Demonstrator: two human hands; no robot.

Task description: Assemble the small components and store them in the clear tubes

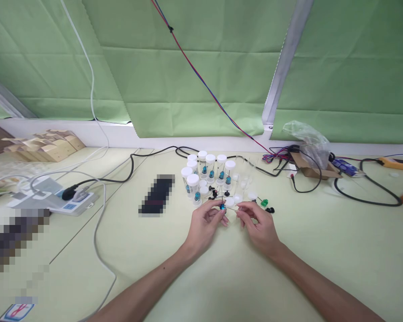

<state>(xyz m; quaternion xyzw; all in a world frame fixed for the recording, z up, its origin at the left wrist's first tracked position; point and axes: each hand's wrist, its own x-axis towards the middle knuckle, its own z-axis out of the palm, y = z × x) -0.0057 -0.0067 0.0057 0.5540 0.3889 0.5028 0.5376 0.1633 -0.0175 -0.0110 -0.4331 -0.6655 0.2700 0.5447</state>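
My left hand [206,223] pinches a small blue part with thin wire legs [223,206] between thumb and fingertips. My right hand [258,223] is closed in a pinch on the other end of the wire, just right of the blue part. Right behind the hands stands a cluster of small clear vials with white caps [206,172], several with a blue part inside. Loose white caps [251,195], small black parts [270,209] and a green part [264,202] lie on the pale green table [339,250] around my fingers.
A black cable [130,167] runs from a white power strip [62,199] at the left. A cardboard box with a plastic bag [309,154] and tangled cables sit at the back right. Tan cartons [47,145] stand far left. A blurred dark object [157,195] lies left of the vials.
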